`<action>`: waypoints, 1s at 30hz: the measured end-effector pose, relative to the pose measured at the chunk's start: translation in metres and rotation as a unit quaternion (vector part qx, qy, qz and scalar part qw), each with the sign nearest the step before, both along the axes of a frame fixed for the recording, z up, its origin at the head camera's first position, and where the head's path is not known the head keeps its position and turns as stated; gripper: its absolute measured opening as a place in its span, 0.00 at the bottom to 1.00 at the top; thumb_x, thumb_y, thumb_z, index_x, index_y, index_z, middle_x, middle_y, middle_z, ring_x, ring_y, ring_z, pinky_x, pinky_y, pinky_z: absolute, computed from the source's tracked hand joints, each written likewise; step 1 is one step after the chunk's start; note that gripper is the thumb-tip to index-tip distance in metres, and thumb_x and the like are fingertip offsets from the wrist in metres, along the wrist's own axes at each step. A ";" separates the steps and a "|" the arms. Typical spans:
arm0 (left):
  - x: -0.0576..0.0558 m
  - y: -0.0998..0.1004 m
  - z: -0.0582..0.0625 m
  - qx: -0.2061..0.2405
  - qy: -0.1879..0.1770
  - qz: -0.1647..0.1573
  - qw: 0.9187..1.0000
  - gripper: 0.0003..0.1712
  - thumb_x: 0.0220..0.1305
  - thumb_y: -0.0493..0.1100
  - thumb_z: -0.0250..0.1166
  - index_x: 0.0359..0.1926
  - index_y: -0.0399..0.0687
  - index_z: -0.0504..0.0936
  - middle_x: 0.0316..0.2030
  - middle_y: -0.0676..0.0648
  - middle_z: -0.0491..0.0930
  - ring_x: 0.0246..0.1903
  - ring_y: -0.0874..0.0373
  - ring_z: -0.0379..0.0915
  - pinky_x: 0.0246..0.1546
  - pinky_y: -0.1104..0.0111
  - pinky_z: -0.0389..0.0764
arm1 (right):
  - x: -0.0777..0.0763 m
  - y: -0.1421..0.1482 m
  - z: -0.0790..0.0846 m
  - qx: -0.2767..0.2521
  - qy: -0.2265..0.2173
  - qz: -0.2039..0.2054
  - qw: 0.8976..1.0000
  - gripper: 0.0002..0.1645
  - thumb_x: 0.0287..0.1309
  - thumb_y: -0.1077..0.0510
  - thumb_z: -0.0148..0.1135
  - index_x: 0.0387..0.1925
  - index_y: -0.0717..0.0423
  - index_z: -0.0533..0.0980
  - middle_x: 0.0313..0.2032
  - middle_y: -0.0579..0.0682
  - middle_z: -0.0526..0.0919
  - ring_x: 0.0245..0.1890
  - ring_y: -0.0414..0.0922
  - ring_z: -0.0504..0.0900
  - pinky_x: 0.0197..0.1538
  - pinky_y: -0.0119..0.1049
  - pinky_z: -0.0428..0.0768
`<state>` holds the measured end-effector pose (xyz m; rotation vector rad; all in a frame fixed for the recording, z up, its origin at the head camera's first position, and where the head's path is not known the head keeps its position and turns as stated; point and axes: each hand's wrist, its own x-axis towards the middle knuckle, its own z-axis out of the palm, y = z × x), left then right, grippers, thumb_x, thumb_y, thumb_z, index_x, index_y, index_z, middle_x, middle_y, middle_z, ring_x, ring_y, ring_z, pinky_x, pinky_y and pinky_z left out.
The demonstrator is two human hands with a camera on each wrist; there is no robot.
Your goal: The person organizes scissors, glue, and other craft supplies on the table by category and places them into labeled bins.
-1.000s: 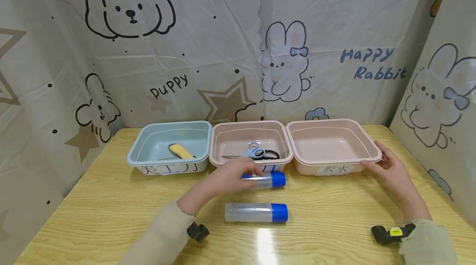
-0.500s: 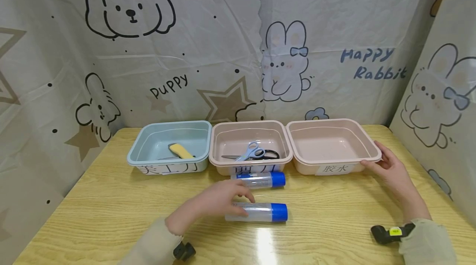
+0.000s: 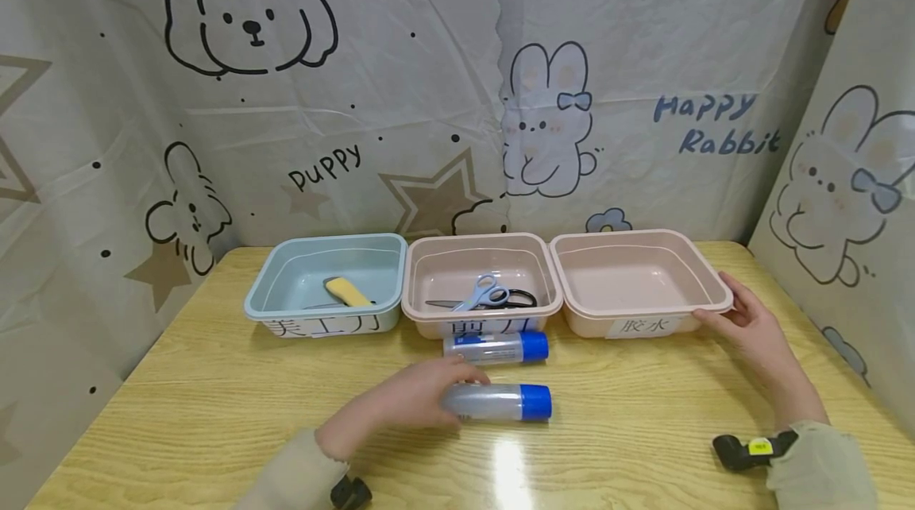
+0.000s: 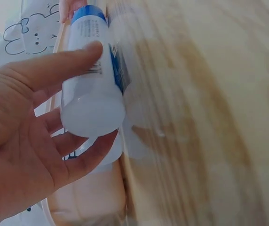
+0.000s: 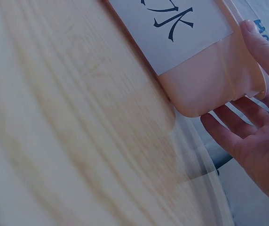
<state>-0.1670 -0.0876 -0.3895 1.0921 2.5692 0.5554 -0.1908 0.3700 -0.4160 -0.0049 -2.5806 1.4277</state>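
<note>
My left hand [image 3: 403,399] grips the base end of a clear glue bottle [image 3: 500,403] with a blue cap, which lies nearly level just at or above the tabletop. In the left wrist view, the thumb presses one side of that bottle [image 4: 90,101] and the fingers curl beneath it. A second glue bottle [image 3: 493,349] lies behind it, against the front of the middle bin. My right hand [image 3: 761,347] holds the front right corner of the right pink bin [image 3: 636,314]; its thumb [image 5: 257,37] is on the rim and the fingers touch the side wall.
On the left stands a blue bin [image 3: 325,314] with a yellow-handled cutter [image 3: 348,291] in it. The middle pink bin [image 3: 482,314] holds blue scissors [image 3: 486,291] and black-handled scissors [image 3: 525,299]. A patterned curtain [image 3: 443,97] hangs behind the wooden table [image 3: 629,415].
My left hand came down from near the rear bottle to the front one and closed on it. The front bottle has shifted slightly away from me. The right hand has stayed at the bin.
</note>
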 end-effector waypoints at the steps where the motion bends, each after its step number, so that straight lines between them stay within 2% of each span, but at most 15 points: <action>1: 0.000 0.000 0.000 -0.005 0.000 0.003 1.000 0.34 0.44 0.44 0.72 0.56 0.61 0.72 0.50 0.57 0.73 0.48 0.64 0.69 0.51 0.68 0.71 | 0.000 0.000 0.000 0.000 0.000 0.001 1.000 0.47 0.59 0.52 0.57 0.71 0.52 0.41 0.66 0.67 0.50 0.41 0.18 0.62 0.39 0.11 0.69; 5: -0.001 0.002 -0.001 -0.021 0.011 0.004 1.000 0.35 0.46 0.42 0.71 0.57 0.60 0.70 0.53 0.56 0.72 0.52 0.61 0.68 0.54 0.65 0.70 | 0.000 0.000 -0.001 -0.003 0.001 0.003 1.000 0.47 0.59 0.53 0.57 0.71 0.52 0.41 0.67 0.66 0.51 0.41 0.18 0.63 0.40 0.12 0.70; 11: 0.000 0.006 -0.001 -0.005 0.034 0.004 0.999 0.34 0.47 0.38 0.69 0.58 0.53 0.71 0.53 0.53 0.74 0.53 0.59 0.69 0.54 0.66 0.71 | 0.001 0.000 -0.001 -0.008 0.000 0.003 1.000 0.47 0.59 0.53 0.57 0.71 0.52 0.41 0.67 0.64 0.50 0.42 0.18 0.63 0.40 0.11 0.69; 16: 0.002 0.012 0.000 0.012 0.069 -0.003 0.998 0.32 0.49 0.38 0.68 0.58 0.51 0.72 0.55 0.53 0.74 0.55 0.58 0.69 0.56 0.65 0.70 | 0.001 -0.001 0.001 -0.006 -0.005 0.003 1.000 0.48 0.59 0.52 0.57 0.71 0.53 0.40 0.67 0.66 0.49 0.44 0.19 0.63 0.41 0.11 0.68; 25: 0.000 0.034 0.015 0.062 0.103 -0.019 0.993 0.30 0.54 0.40 0.66 0.60 0.53 0.71 0.55 0.53 0.74 0.53 0.61 0.70 0.53 0.70 0.71 | 0.001 -0.002 0.003 0.003 -0.015 0.000 1.000 0.48 0.59 0.50 0.57 0.71 0.53 0.39 0.68 0.66 0.47 0.49 0.22 0.63 0.40 0.09 0.66; 30: -0.004 0.050 0.024 0.089 0.125 -0.017 0.988 0.30 0.55 0.43 0.65 0.61 0.53 0.70 0.57 0.53 0.72 0.56 0.61 0.68 0.55 0.71 0.70 | 0.001 -0.001 0.003 -0.005 -0.008 -0.001 1.000 0.48 0.59 0.51 0.57 0.71 0.53 0.40 0.68 0.65 0.47 0.46 0.20 0.63 0.41 0.10 0.67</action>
